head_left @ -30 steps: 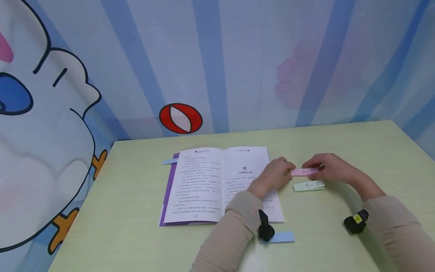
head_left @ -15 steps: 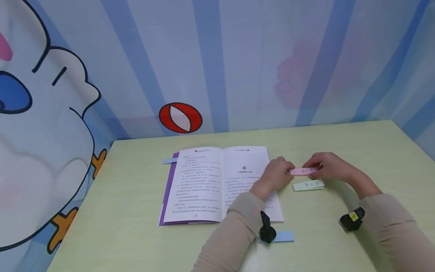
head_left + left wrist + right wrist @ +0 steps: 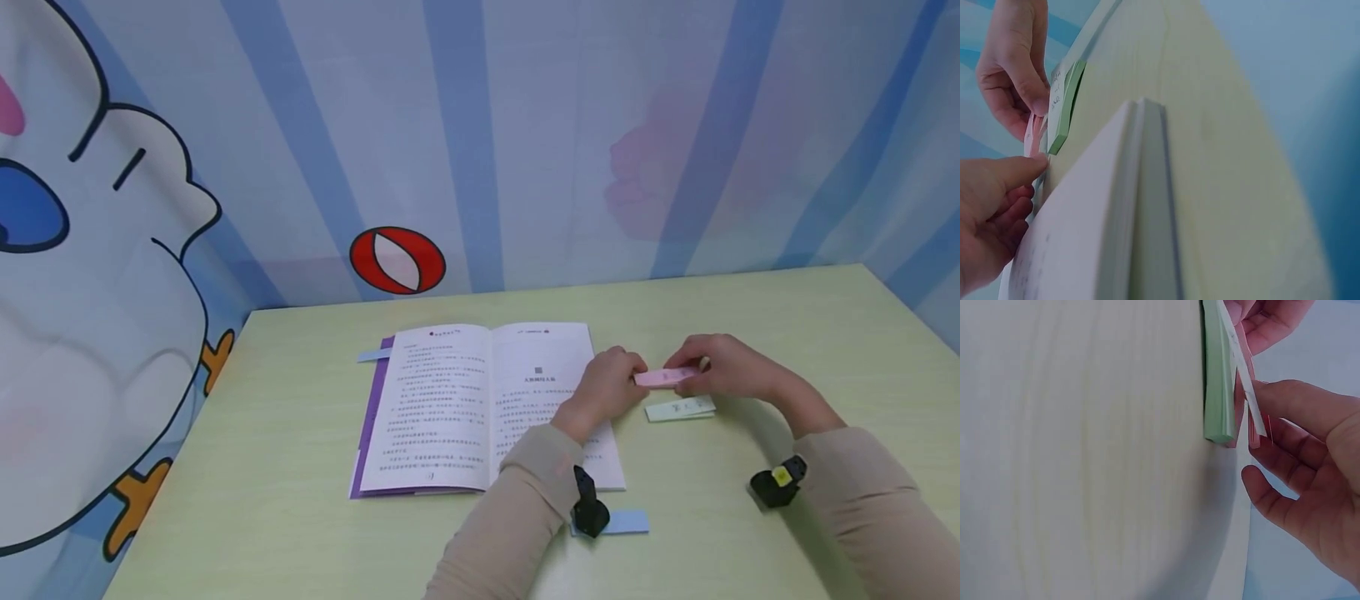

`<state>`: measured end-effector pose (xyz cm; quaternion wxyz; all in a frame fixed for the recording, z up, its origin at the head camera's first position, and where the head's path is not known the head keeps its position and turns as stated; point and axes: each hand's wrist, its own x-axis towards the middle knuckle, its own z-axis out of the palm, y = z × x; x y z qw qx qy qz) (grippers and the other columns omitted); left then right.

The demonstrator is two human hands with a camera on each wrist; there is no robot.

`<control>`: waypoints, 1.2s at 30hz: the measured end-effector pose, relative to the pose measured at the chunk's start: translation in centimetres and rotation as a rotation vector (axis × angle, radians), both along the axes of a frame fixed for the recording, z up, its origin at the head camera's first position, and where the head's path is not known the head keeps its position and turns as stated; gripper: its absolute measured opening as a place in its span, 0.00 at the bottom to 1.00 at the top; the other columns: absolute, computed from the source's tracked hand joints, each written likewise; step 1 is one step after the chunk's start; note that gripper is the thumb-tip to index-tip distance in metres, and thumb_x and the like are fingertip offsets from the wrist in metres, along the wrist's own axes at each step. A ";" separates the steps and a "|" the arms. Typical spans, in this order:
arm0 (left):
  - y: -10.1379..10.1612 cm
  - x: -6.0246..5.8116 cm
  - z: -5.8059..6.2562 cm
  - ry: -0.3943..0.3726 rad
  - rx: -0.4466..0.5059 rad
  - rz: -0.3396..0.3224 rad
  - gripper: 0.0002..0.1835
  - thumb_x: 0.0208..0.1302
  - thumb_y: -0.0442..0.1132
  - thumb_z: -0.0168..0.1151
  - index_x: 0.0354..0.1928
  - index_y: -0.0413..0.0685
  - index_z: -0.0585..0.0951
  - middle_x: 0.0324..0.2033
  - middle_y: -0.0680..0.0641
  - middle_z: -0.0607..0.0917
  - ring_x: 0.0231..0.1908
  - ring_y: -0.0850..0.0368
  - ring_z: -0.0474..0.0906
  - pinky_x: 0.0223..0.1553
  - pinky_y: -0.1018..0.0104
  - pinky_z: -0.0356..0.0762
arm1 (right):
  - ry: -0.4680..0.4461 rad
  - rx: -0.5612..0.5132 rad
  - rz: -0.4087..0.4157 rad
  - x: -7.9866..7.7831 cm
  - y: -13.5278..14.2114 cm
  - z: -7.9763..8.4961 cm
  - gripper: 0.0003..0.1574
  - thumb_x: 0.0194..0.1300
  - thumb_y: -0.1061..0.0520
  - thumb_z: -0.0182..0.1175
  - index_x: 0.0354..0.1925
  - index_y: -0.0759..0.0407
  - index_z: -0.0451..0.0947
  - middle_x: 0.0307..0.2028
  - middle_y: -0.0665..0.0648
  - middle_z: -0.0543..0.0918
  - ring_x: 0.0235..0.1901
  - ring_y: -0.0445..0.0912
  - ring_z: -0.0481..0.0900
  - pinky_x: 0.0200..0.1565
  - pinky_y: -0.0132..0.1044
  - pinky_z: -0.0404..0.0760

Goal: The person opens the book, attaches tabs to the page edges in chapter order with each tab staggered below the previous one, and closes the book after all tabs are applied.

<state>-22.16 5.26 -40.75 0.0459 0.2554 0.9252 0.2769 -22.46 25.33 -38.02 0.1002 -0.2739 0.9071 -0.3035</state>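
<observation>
A pink sticky-note pad (image 3: pixel 657 379), narrow and with writing on top, is held between both hands beyond the book's right edge. My left hand (image 3: pixel 609 385) pinches its left end between thumb and curled fingers. Thumb and fingers of my right hand (image 3: pixel 726 367) grip the right part; in the right wrist view the pink sheets (image 3: pixel 1254 434) stand slightly apart there. Just nearer lies a green sticky-note pad (image 3: pixel 675 411) with handwriting, its top sheet (image 3: pixel 1249 387) lifted at the right end. My left forearm crosses the right page of an open book (image 3: pixel 431 408).
A blue sticky-note pad (image 3: pixel 628 522) lies near the front, partly behind the left wrist camera (image 3: pixel 591 508). A blue strip (image 3: pixel 373 355) sticks out from the book's left side. A patterned blue curtain (image 3: pixel 525 167) stands behind the light table (image 3: pixel 247 467).
The pink pad has shifted slightly left and tilted a little, its right end higher. My right hand has moved slightly left with it; the left hand has barely moved.
</observation>
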 end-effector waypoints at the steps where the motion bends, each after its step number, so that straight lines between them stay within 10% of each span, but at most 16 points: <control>1: -0.1 0.0 0.0 -0.004 0.005 -0.003 0.12 0.58 0.38 0.65 0.45 0.46 0.83 0.33 0.54 0.78 0.31 0.66 0.68 0.34 0.81 0.63 | 0.003 0.001 0.004 0.0 0.0 0.1 0.15 0.54 0.61 0.68 0.42 0.64 0.82 0.33 0.51 0.79 0.31 0.43 0.72 0.32 0.33 0.74; 36: -3.1 0.7 3.6 0.028 0.140 -0.068 0.12 0.61 0.39 0.63 0.47 0.47 0.82 0.37 0.54 0.78 0.37 0.65 0.70 0.40 0.80 0.65 | 0.076 -0.034 0.008 0.7 -1.6 3.4 0.13 0.55 0.61 0.67 0.42 0.58 0.82 0.32 0.48 0.78 0.30 0.40 0.72 0.34 0.35 0.75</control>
